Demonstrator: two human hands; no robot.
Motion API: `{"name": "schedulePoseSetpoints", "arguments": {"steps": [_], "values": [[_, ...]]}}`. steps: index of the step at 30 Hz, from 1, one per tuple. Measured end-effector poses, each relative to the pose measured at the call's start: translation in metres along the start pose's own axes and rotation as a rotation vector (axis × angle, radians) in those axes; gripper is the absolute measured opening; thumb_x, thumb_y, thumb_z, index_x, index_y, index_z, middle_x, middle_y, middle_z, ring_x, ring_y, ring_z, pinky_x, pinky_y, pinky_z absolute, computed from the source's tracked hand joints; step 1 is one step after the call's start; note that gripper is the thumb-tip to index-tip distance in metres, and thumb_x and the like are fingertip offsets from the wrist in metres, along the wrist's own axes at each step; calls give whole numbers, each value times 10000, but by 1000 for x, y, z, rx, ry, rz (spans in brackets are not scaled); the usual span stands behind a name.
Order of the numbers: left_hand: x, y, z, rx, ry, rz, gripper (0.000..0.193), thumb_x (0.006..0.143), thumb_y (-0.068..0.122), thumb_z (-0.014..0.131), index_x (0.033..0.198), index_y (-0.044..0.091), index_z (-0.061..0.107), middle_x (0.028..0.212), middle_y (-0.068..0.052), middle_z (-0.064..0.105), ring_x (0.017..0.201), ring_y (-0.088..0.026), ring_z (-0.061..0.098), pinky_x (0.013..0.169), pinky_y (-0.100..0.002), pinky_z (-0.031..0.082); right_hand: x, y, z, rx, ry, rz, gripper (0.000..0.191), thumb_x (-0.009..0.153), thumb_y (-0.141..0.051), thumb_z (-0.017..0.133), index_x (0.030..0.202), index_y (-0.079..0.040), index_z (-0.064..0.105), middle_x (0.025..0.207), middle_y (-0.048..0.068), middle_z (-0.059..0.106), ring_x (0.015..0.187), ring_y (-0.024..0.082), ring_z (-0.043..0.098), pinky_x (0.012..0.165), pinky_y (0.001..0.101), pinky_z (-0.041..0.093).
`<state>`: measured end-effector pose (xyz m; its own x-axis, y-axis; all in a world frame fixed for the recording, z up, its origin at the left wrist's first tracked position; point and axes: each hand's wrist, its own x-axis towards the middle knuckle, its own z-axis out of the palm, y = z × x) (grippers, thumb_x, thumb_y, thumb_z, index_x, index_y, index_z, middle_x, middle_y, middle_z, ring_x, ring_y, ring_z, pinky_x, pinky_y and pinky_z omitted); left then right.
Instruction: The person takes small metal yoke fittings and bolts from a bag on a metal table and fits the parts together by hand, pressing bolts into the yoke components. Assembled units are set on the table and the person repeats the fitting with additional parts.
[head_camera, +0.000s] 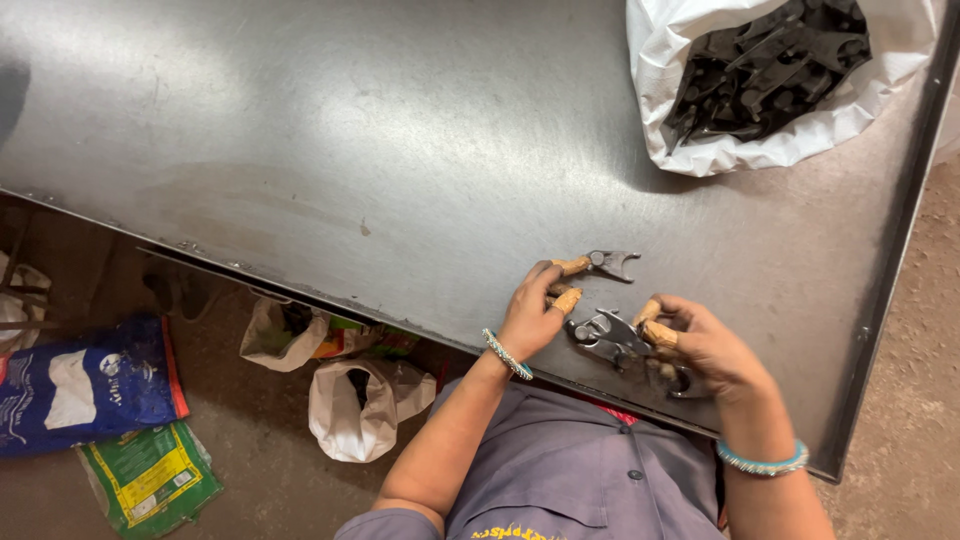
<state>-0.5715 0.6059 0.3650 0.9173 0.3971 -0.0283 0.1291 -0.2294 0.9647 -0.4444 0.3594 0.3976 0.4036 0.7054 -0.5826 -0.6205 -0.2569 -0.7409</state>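
Pinching forked grey metal parts

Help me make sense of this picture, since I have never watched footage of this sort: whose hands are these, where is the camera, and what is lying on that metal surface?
The one picture comes from a camera worn on a person's head, looking down at their own two bare hands; no machine is involved. They work at a grey sheet-metal table. The left hand, with tan wraps on some fingertips, touches a small dark metal part with a forked end. The right hand, wrapped the same way, rests on a cluster of similar metal parts near the table's front edge; how firmly it grips them cannot be told. At the far right corner stands a white sack full of black metal pieces. Below the table, on the floor, lie several bags.
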Motion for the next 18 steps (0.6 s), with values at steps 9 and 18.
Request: {"name": "schedulePoseSetpoints", "arguments": {"steps": [9,18], "values": [[-3,17,-7,-127,52,-75,376,912,40,675,1267,-43,579,1267,-131,609,1007,-231,709,804,-320,597,6,-97,52,-79,264,-735,336,849,-17,753,1133,-87,588,1122,134,711,992,224,657,847,335,569],[-6,35,-17,-180,103,-105,482,914,41,690,1383,30,580,1252,-94,698,1009,-174,696,801,-289,596,53,-47,87,-1249,609,-613,424,710,98,798,1092,-41,676,1183,152,661,1050,343,566,919,428,502]]}}
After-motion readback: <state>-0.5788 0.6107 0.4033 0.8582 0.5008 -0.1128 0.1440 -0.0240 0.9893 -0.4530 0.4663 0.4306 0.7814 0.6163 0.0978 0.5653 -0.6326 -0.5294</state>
